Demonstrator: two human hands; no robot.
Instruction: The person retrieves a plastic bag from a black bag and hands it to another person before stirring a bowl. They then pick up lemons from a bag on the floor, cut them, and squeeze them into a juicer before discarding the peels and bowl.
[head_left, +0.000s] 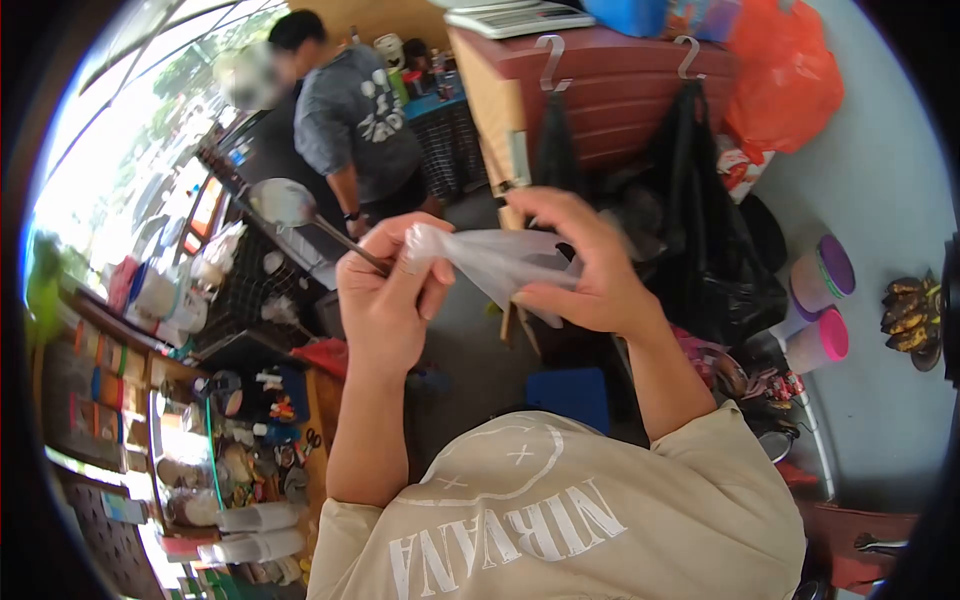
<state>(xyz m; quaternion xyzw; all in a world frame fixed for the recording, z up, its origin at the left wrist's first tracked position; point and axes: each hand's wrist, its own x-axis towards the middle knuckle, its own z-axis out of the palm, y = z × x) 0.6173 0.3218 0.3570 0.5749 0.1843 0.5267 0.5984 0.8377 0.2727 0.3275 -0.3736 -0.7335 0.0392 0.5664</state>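
In front of my chest, my left hand (385, 275) is closed on the gathered end of a clear plastic bag (490, 255). The same hand also grips the thin handle of a metal ladle (283, 203), whose round bowl points away to the upper left. My right hand (595, 265) is at the wide end of the bag, thumb and fingers spread apart around it. Its thumb overlaps the plastic, and the fingertips are slightly blurred. Whether the bag holds anything I cannot make out.
Another person (360, 130) stands ahead on the left. Black bags (700, 210) hang from hooks on a reddish-brown cabinet (620, 90). An orange bag (785, 75) and lidded tubs (820, 275) are on the right. Shelves with jars and cups (250, 517) line the left.
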